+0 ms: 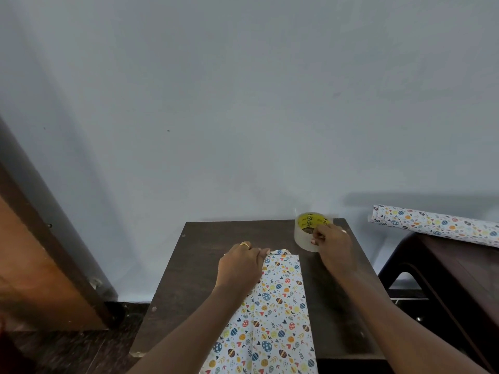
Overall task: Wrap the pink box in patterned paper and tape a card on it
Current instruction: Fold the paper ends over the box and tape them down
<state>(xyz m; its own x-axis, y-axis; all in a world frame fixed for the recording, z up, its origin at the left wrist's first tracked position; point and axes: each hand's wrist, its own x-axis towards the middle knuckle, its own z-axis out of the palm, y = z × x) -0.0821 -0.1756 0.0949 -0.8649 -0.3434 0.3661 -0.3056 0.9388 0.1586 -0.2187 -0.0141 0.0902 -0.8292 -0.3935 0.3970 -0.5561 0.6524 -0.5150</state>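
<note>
Currently the patterned paper lies along the counter, enclosing the pink box, which is presumably inside but hidden. The hands are apart: the left hand curls over the far end fold, apparently to hold it closed, while the right hand grips the tape roll just beyond, likely to draw tape.
</note>
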